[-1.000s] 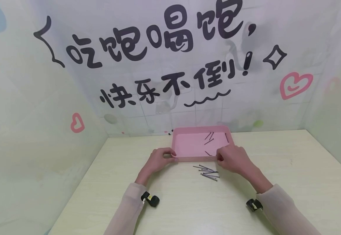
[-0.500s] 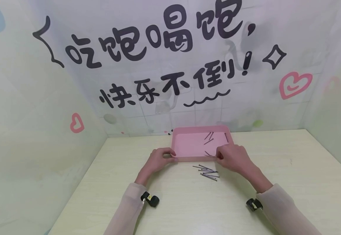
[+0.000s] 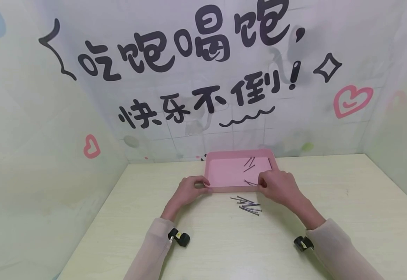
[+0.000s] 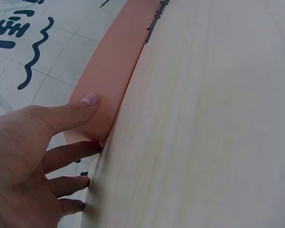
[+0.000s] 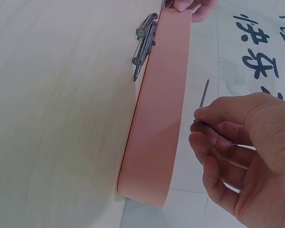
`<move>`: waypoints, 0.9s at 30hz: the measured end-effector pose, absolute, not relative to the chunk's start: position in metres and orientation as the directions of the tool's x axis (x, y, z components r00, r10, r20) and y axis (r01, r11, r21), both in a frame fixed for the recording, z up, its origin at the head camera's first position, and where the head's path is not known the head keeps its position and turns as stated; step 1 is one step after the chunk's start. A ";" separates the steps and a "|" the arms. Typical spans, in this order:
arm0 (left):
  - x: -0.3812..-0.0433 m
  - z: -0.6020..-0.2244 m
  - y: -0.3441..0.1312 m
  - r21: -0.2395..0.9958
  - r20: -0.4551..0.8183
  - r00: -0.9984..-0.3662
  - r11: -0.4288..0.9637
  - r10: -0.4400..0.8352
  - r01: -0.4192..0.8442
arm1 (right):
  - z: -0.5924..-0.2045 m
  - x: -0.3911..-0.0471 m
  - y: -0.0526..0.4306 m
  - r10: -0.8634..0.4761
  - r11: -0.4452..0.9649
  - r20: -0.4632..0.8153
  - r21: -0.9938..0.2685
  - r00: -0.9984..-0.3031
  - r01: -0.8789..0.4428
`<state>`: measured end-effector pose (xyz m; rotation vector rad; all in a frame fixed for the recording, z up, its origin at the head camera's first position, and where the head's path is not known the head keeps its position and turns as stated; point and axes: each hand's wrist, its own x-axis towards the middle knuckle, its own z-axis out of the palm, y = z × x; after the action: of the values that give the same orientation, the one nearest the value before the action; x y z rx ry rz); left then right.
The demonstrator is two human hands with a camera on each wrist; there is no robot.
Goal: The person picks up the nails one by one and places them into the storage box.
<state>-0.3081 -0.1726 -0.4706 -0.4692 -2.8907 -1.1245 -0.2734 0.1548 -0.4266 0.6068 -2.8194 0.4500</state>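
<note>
A shallow pink tray [image 3: 224, 189] lies by the back wall with several nails [image 3: 249, 168] inside it. My left hand [image 3: 188, 190] grips its near left corner; in the left wrist view the thumb [image 4: 90, 102] lies against the tray's wall [image 4: 111, 61]. Over the near right corner, my right hand [image 3: 277, 186] pinches a single nail [image 5: 204, 92] between thumb and fingertips, its point sticking out. The other fingers are loosely bent. Just in front of the tray lies a loose pile of nails [image 3: 248, 206] on the table.
The pale wooden table [image 3: 224, 245] runs back to a printed wall sheet [image 3: 175, 144] with large dark lettering. Similar sheets stand at the left and right sides. Black wrist cameras [image 3: 179, 237] sit at both cuffs.
My right hand has shifted very slightly up, and more of the pinched nail shows beyond its fingers. The left hand, tray and nail pile stay where they were.
</note>
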 end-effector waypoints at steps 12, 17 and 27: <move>-0.308 -0.470 -0.172 0.650 0.112 -0.955 0.707 0.273 0.278 | -0.425 -0.275 0.156 -0.350 0.869 0.308 -0.247 -0.885 -0.429; -0.308 -0.469 -0.172 0.647 0.116 -0.954 0.707 0.277 0.284 | -0.425 -0.274 0.156 -0.336 0.872 0.325 -0.247 -0.884 -0.422; -0.310 -0.473 -0.173 0.643 0.123 -0.953 0.709 0.278 0.290 | -0.428 -0.276 0.156 -0.311 0.877 0.350 -0.253 -0.883 -0.409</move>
<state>-0.3099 -0.1728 -0.4727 -0.4795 -2.8882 -1.0912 -0.2756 0.1559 -0.4283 0.5408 -2.7472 0.4648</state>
